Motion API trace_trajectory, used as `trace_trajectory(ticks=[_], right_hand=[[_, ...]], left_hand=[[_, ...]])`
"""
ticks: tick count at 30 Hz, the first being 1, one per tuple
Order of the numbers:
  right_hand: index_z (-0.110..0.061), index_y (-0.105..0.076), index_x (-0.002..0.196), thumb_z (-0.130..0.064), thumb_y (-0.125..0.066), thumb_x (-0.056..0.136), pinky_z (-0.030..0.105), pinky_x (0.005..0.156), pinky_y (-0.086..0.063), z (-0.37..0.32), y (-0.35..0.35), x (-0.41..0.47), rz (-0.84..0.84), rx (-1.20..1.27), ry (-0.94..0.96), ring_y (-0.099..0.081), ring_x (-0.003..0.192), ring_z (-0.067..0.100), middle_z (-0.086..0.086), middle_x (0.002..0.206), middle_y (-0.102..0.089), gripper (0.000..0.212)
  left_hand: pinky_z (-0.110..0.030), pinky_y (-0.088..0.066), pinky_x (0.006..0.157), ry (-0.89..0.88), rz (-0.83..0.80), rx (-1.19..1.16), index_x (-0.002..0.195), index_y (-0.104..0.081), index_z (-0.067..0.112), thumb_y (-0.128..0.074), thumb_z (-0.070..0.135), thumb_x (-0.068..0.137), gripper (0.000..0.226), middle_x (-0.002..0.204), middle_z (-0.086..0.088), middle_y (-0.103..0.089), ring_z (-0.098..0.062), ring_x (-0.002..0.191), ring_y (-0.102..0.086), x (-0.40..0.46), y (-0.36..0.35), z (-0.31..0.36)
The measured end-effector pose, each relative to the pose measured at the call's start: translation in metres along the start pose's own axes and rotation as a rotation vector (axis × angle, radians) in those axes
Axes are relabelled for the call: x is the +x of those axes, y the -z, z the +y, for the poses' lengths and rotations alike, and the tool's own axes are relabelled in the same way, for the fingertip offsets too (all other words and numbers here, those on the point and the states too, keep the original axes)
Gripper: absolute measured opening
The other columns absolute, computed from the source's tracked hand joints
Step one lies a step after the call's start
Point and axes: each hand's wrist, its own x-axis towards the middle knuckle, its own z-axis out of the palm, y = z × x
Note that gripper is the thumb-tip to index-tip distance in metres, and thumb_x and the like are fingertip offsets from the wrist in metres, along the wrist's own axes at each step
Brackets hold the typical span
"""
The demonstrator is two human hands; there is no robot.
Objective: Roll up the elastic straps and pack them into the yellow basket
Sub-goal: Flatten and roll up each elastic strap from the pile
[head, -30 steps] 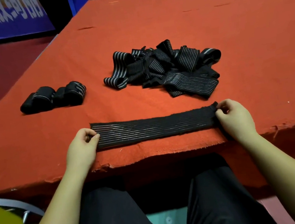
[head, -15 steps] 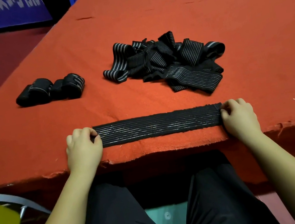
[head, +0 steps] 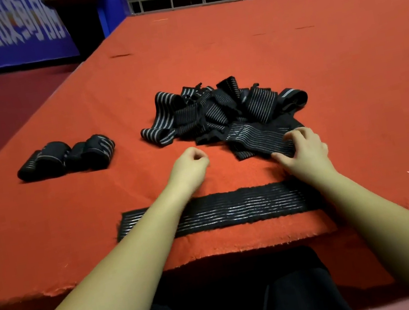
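Elastic straps [head: 220, 111] lie heaped just beyond the right grip [head: 304, 152], which pinches one; left grip [head: 189, 167] curled, empty. Flat strap [head: 234, 208] nears the desk [head: 343, 48] edge, forearms partly hiding it.

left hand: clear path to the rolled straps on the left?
Probably yes. The left hand holds nothing and hovers over bare red cloth; only open cloth lies between it and the rolled straps. The right hand is busy at the strap pile.
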Motion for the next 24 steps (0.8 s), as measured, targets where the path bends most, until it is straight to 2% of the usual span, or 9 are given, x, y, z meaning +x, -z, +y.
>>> trace_trajectory(ticks=[3, 6, 8, 10, 13, 17, 20, 24], right_hand=[[-0.024, -0.051, 0.133, -0.056, -0.077, 0.073, 0.047, 0.109, -0.026, 0.012, -0.011, 0.009, -0.026, 0.006, -0.031, -0.031, 0.138, 0.024, 0.003, 0.148, -0.037, 0.073], [-0.027, -0.046, 0.139, -0.058, -0.075, 0.073, 0.048, 0.111, -0.023, 0.019, -0.020, 0.016, -0.059, -0.006, -0.035, -0.025, 0.143, 0.022, 0.002, 0.154, -0.031, 0.078], [-0.028, -0.045, 0.139, -0.057, -0.074, 0.074, 0.048, 0.110, -0.025, 0.022, -0.023, 0.021, -0.067, -0.007, -0.047, -0.028, 0.142, 0.022, 0.001, 0.153, -0.033, 0.076], [-0.028, -0.046, 0.138, -0.054, -0.072, 0.076, 0.048, 0.109, -0.027, 0.024, -0.025, 0.023, -0.060, -0.012, -0.040, -0.031, 0.139, 0.022, 0.000, 0.149, -0.037, 0.072], [-0.026, -0.048, 0.138, -0.041, -0.071, 0.078, 0.046, 0.109, -0.025, 0.026, -0.026, 0.023, -0.054, 0.007, -0.028, -0.032, 0.137, 0.023, 0.002, 0.146, -0.039, 0.066], [-0.026, -0.047, 0.137, -0.034, -0.070, 0.078, 0.046, 0.107, -0.027, 0.028, -0.026, 0.023, -0.050, 0.013, -0.006, -0.032, 0.135, 0.023, 0.001, 0.144, -0.040, 0.064], [-0.026, -0.048, 0.136, -0.034, -0.070, 0.077, 0.046, 0.107, -0.028, 0.029, -0.027, 0.024, -0.045, 0.028, 0.001, -0.033, 0.135, 0.022, -0.001, 0.143, -0.041, 0.063], [-0.024, -0.050, 0.133, -0.033, -0.070, 0.078, 0.045, 0.106, -0.028, 0.029, -0.027, 0.024, -0.032, 0.053, -0.016, -0.033, 0.134, 0.021, -0.001, 0.141, -0.042, 0.059]], left_hand=[[-0.026, -0.042, 0.059, 0.098, -0.037, -0.134, 0.082, -0.060, 0.021, -0.054, 0.012, 0.085, 0.011, 0.087, -0.008, -0.068, -0.024, 0.076, -0.064, 0.033, -0.020, 0.014], [-0.028, -0.044, 0.062, 0.110, -0.033, -0.099, 0.090, -0.062, 0.020, -0.053, 0.014, 0.087, 0.012, 0.085, -0.008, -0.067, -0.025, 0.072, -0.062, 0.060, -0.039, 0.024], [-0.030, -0.047, 0.074, 0.041, -0.002, 0.055, 0.104, -0.065, 0.018, -0.054, 0.017, 0.089, 0.018, 0.101, -0.010, -0.070, -0.029, 0.092, -0.065, 0.076, -0.051, 0.031], [-0.030, -0.044, 0.088, -0.011, 0.033, 0.192, 0.116, -0.063, 0.015, -0.055, 0.021, 0.092, 0.026, 0.118, -0.008, -0.067, -0.028, 0.111, -0.060, 0.089, -0.062, 0.038], [-0.033, -0.043, 0.093, 0.027, 0.023, 0.261, 0.127, -0.056, 0.011, -0.057, 0.034, 0.095, 0.040, 0.128, -0.009, -0.062, -0.029, 0.119, -0.057, 0.105, -0.074, 0.046], [-0.036, -0.044, 0.097, 0.131, 0.005, 0.255, 0.129, -0.055, 0.006, -0.067, 0.040, 0.090, 0.052, 0.132, -0.011, -0.059, -0.031, 0.121, -0.056, 0.119, -0.085, 0.048], [-0.036, -0.045, 0.099, 0.118, -0.010, 0.167, 0.125, -0.059, 0.010, -0.069, 0.032, 0.090, 0.042, 0.126, -0.009, -0.063, -0.028, 0.116, -0.059, 0.121, -0.088, 0.045], [-0.030, -0.045, 0.078, -0.043, 0.119, 0.073, 0.106, -0.065, 0.015, -0.066, 0.029, 0.089, 0.021, 0.105, 0.000, -0.066, -0.021, 0.096, -0.062, 0.110, -0.080, 0.046]])
